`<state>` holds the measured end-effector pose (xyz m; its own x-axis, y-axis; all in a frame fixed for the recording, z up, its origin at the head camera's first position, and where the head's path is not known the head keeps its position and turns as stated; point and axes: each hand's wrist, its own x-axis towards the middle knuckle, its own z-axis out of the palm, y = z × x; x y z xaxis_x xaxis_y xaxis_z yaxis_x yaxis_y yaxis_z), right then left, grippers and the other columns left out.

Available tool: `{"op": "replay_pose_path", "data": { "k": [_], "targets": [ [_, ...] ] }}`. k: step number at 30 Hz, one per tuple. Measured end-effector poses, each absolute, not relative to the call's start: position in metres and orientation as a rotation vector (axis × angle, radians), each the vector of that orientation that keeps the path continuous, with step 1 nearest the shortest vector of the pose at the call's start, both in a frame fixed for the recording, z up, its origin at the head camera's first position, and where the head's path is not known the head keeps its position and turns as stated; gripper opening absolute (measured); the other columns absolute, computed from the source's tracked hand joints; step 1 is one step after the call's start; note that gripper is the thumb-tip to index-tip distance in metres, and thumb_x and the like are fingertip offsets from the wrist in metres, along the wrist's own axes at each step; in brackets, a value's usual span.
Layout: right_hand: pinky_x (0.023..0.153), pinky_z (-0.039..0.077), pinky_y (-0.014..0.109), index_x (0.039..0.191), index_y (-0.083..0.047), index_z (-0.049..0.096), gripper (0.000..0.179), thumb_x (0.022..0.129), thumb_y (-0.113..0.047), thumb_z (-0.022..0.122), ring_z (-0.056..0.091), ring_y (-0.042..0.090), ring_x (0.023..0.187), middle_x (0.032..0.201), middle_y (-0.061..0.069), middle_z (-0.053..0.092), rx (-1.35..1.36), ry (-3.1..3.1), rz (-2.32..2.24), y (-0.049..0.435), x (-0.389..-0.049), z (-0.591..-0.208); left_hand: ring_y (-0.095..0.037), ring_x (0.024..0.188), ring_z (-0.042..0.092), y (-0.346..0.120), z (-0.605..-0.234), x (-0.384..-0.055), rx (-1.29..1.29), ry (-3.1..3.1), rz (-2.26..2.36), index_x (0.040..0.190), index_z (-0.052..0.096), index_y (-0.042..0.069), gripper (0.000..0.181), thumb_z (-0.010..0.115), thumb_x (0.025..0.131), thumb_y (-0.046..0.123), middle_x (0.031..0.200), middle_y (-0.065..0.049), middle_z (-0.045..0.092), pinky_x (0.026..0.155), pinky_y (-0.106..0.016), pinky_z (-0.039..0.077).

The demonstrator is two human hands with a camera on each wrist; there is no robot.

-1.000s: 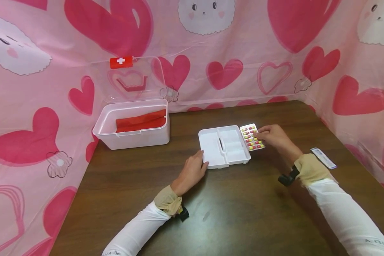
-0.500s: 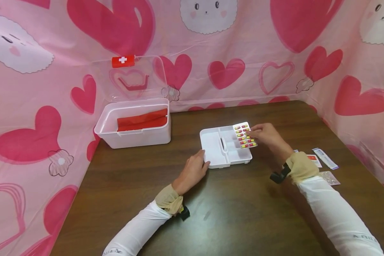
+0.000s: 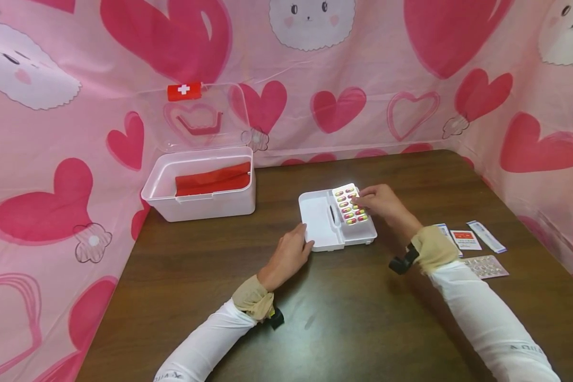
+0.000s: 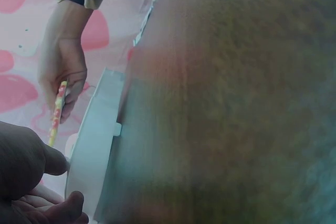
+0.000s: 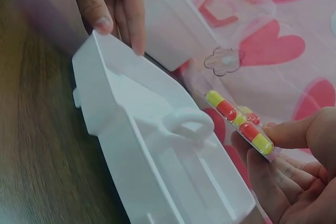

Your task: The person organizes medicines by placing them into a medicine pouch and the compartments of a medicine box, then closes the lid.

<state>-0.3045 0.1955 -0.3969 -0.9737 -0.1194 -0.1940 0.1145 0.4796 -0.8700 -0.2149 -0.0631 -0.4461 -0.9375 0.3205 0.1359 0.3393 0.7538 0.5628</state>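
Note:
A white divided tray [image 3: 315, 220] with a raised central handle [image 5: 190, 121] lies on the table. My left hand [image 3: 289, 253] grips its near left corner, thumb [image 5: 103, 23] at the front and fingers along the left side. My right hand [image 3: 384, 204] pinches a blister pack of capsules [image 3: 346, 204] by its right edge, thumb on the printed face and fingers behind. The capsules are red and yellow. In the head view the pack overlaps the tray's right compartments; the right wrist view shows it tilted above the tray's rim.
An open white first-aid box [image 3: 205, 207] with a clear raised lid stands at the back left, red cloth [image 3: 212, 180] inside. Right of my right forearm lie a silvery blister pack [image 3: 487, 266], a red-and-white packet [image 3: 466, 240] and a narrow strip packet [image 3: 487, 236].
My right hand has carried the capsule pack leftward from beside the tray to over its right compartments. More packets show beside the right forearm. The left hand keeps its place on the tray.

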Motion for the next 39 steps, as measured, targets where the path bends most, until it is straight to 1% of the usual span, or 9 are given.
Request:
{"op": "replay_pose_path", "data": {
  "k": [3, 8, 11, 17, 24, 26, 30, 34, 39],
  "targets": [
    [0.067, 0.053, 0.023, 0.117, 0.012, 0.063, 0.041, 0.093, -0.021, 0.069, 0.06, 0.009, 0.073, 0.083, -0.001, 0.068, -0.012, 2.508, -1.487, 0.189, -0.305, -0.399, -0.022, 0.1, 0.066, -0.063, -0.446, -0.216, -0.544, -2.923, -0.952, 0.129, 0.055, -0.003, 0.038, 0.064, 0.097, 0.015, 0.117, -0.014, 0.065, 0.09, -0.038, 0.057],
    [0.063, 0.052, 0.021, 0.115, 0.011, 0.063, 0.041, 0.092, -0.021, 0.071, 0.058, 0.008, 0.069, 0.08, -0.001, 0.064, 0.005, 2.503, -1.483, 0.178, -0.304, -0.402, -0.022, 0.101, 0.066, -0.062, -0.445, -0.216, -0.53, -2.938, -0.944, 0.13, 0.054, -0.003, 0.04, 0.064, 0.097, 0.016, 0.118, -0.014, 0.065, 0.091, -0.038, 0.057],
    [0.063, 0.052, 0.02, 0.115, 0.011, 0.064, 0.041, 0.09, -0.021, 0.073, 0.058, 0.008, 0.068, 0.083, 0.001, 0.064, 0.016, 2.498, -1.493, 0.17, -0.303, -0.403, -0.023, 0.103, 0.066, -0.062, -0.445, -0.216, -0.521, -2.946, -0.944, 0.131, 0.054, -0.003, 0.04, 0.064, 0.097, 0.017, 0.12, -0.015, 0.064, 0.092, -0.039, 0.056],
    [0.065, 0.052, 0.021, 0.114, 0.008, 0.065, 0.04, 0.09, -0.023, 0.073, 0.058, 0.011, 0.074, 0.094, 0.008, 0.063, 0.028, 2.515, -1.45, 0.158, -0.301, -0.403, -0.026, 0.107, 0.067, -0.061, -0.445, -0.215, -0.515, -2.945, -0.948, 0.132, 0.053, -0.004, 0.042, 0.064, 0.097, 0.017, 0.123, -0.016, 0.064, 0.093, -0.041, 0.056],
    [0.064, 0.054, 0.02, 0.114, 0.01, 0.066, 0.039, 0.09, -0.021, 0.073, 0.06, 0.007, 0.068, 0.086, 0.005, 0.068, 0.016, 2.496, -1.477, 0.145, -0.299, -0.405, -0.029, 0.106, 0.068, -0.061, -0.447, -0.215, -0.547, -2.891, -0.884, 0.129, 0.055, -0.006, 0.039, 0.063, 0.097, 0.015, 0.123, -0.016, 0.064, 0.089, -0.042, 0.057],
    [0.063, 0.054, 0.02, 0.115, 0.009, 0.067, 0.039, 0.091, -0.021, 0.072, 0.06, 0.007, 0.068, 0.088, 0.006, 0.068, 0.02, 2.511, -1.463, 0.142, -0.298, -0.405, -0.03, 0.105, 0.068, -0.061, -0.447, -0.214, -0.556, -2.878, -0.869, 0.127, 0.055, -0.006, 0.037, 0.063, 0.097, 0.015, 0.122, -0.016, 0.065, 0.088, -0.042, 0.057],
    [0.061, 0.053, 0.019, 0.114, 0.009, 0.067, 0.037, 0.091, -0.02, 0.071, 0.059, 0.007, 0.066, 0.094, 0.014, 0.072, 0.012, 2.545, -1.452, 0.138, -0.298, -0.406, -0.031, 0.109, 0.068, -0.061, -0.446, -0.214, -0.554, -2.885, -0.878, 0.129, 0.054, -0.007, 0.039, 0.063, 0.097, 0.014, 0.125, -0.018, 0.064, 0.091, -0.042, 0.056],
    [0.058, 0.053, 0.018, 0.109, 0.01, 0.067, 0.035, 0.09, -0.018, 0.072, 0.06, 0.003, 0.061, 0.094, 0.017, 0.075, -0.027, 2.584, -1.454, 0.132, -0.295, -0.406, -0.031, 0.111, 0.067, -0.061, -0.446, -0.214, -0.545, -2.893, -0.875, 0.13, 0.053, -0.007, 0.041, 0.063, 0.097, 0.015, 0.127, -0.019, 0.063, 0.092, -0.042, 0.056],
    [0.055, 0.049, 0.017, 0.104, 0.01, 0.068, 0.031, 0.09, -0.018, 0.071, 0.058, 0.001, 0.055, 0.093, 0.02, 0.076, -0.094, 2.661, -1.396, 0.126, -0.292, -0.405, -0.03, 0.108, 0.068, -0.061, -0.447, -0.215, -0.56, -2.884, -0.882, 0.129, 0.054, -0.006, 0.04, 0.064, 0.097, 0.015, 0.125, -0.018, 0.064, 0.09, -0.042, 0.057]
  ]
}}
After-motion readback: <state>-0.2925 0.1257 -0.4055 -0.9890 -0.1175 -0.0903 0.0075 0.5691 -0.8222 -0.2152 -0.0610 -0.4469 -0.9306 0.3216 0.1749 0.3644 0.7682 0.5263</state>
